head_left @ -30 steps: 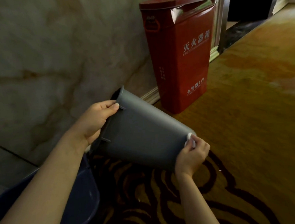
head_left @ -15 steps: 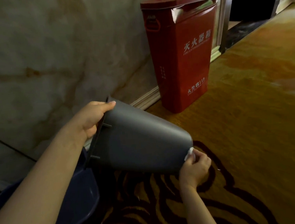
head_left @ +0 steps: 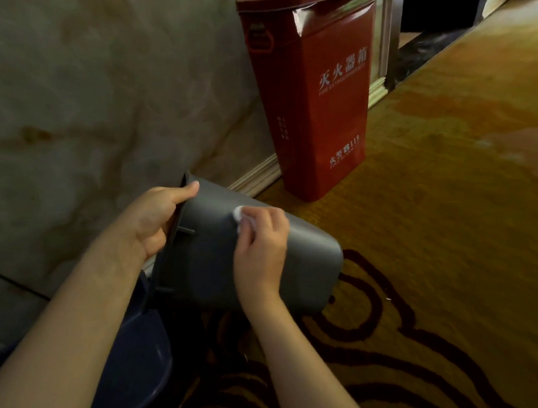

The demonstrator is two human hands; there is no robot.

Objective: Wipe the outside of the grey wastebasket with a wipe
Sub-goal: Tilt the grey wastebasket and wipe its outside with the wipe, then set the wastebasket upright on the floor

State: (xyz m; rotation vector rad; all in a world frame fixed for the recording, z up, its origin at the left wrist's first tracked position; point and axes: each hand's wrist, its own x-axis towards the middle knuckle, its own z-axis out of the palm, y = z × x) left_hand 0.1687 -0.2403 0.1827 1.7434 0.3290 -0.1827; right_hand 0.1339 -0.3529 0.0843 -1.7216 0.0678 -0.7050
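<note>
Since 0.5 s ago right hand (head_left: 260,249) moved from wastebasket base up onto its side. Frame center-left: left hand (head_left: 153,217) clamps the rim of the tilted grey wastebasket (head_left: 301,259); right hand pinches white wipe (head_left: 241,215) against it. Upper center: red fire extinguisher box (head_left: 317,103).

Single head-worn wide-angle cam, looking fwd and steeply down from close above both forearms, tilted toward marble wall (head_left: 75,90) at left w/ patterned carpet (head_left: 455,221) filling right and bottom, doorway at far top right; no 2nd view, no overlap.
</note>
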